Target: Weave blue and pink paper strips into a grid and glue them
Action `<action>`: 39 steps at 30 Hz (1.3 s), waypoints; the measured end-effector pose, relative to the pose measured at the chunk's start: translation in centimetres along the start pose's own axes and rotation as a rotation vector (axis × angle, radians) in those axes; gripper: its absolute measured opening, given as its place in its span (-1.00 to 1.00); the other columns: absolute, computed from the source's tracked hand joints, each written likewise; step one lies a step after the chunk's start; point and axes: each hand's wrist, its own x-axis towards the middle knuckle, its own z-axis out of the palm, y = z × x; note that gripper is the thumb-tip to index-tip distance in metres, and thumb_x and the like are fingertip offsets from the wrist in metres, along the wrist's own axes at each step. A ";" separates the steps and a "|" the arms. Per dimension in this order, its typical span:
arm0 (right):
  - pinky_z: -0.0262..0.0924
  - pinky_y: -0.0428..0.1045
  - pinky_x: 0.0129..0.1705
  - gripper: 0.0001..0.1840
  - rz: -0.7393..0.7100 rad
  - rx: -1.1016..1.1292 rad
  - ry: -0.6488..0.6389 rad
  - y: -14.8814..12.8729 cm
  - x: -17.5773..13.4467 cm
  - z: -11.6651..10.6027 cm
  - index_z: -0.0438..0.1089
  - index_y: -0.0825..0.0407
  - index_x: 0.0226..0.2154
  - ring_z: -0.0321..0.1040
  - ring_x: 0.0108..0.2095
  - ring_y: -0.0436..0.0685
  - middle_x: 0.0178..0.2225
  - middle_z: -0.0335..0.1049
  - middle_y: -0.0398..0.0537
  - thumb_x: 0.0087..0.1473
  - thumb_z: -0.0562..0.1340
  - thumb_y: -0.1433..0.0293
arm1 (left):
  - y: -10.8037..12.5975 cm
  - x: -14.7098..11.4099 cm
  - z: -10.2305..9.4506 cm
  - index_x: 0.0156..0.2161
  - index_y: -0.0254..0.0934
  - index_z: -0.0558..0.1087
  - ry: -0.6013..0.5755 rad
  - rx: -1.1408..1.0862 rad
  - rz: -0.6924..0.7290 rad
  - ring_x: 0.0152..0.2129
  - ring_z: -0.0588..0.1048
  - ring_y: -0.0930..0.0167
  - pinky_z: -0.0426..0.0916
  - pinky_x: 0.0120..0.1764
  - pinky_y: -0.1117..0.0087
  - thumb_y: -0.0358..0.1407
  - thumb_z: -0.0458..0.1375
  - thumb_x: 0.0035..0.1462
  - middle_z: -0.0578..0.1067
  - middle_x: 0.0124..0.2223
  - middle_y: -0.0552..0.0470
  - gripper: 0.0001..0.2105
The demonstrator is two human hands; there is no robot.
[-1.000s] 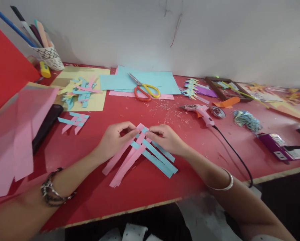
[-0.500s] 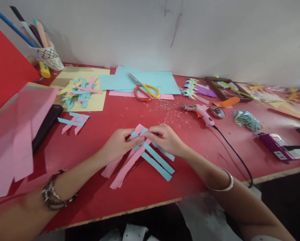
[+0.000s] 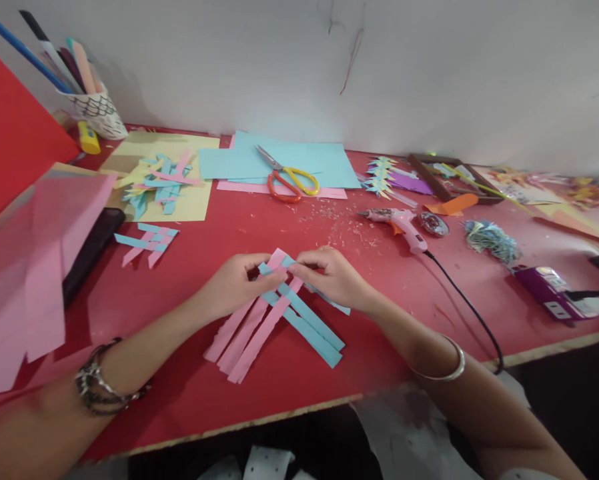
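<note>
Pink paper strips (image 3: 256,337) and blue paper strips (image 3: 313,325) cross in an over-and-under weave at their upper ends, just above the red table. The pink ends fan down to the left, the blue ones down to the right. My left hand (image 3: 237,287) pinches the woven part from the left, thumb on top. From the right, my right hand (image 3: 332,277) grips the same crossing with thumb and fingers. The fingertips hide part of the weave. A smaller woven piece of pink and blue strips (image 3: 149,241) lies to the left, apart from my hands.
Scissors (image 3: 287,180) rest on blue paper sheets (image 3: 324,163) by the wall. A pink glue gun (image 3: 399,225) lies right of my hands, its cord (image 3: 464,303) running to the front edge. Left are cut strips (image 3: 162,180), pink sheets (image 3: 44,267) and a pen cup (image 3: 97,110).
The loose pink ends have spread apart into separate strips. Two blue ends have drawn closer together and shifted slightly down. Both hands keep their grip on the weave.
</note>
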 end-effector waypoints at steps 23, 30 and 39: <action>-0.10 -0.15 -0.52 -0.63 -0.009 -0.036 -0.080 -0.2 -0.2 -0.9 0.04 0.06 -0.70 -0.11 -0.62 -0.14 -0.70 -0.08 -0.30 0.05 0.09 0.32 | 0.5 -0.2 -0.2 -0.63 -0.27 0.19 0.036 -0.028 -0.091 -0.68 0.08 0.55 0.00 -0.62 0.52 -0.07 0.10 -0.12 0.08 -0.65 0.21 -0.67; -0.05 -0.16 -0.53 -0.69 0.077 0.070 -0.109 -0.7 -0.1 -1.2 0.11 0.06 -0.66 -0.01 -0.61 -0.13 -0.67 0.04 -0.27 0.05 0.07 0.34 | 0.8 -0.1 -0.3 -0.63 -0.28 0.27 0.074 -0.102 -0.071 -0.68 0.19 0.54 0.11 -0.61 0.53 -0.17 0.14 -0.13 0.22 -0.64 0.20 -0.76; -0.05 -0.16 -0.54 -0.68 0.087 0.085 -0.111 -0.7 -0.2 -1.2 0.09 0.06 -0.67 -0.01 -0.62 -0.13 -0.68 0.05 -0.28 0.06 0.06 0.34 | 0.5 -0.1 -0.4 -0.62 -0.27 0.29 0.071 -0.120 -0.047 -0.69 0.18 0.54 0.09 -0.63 0.52 -0.16 0.13 -0.12 0.23 -0.65 0.19 -0.76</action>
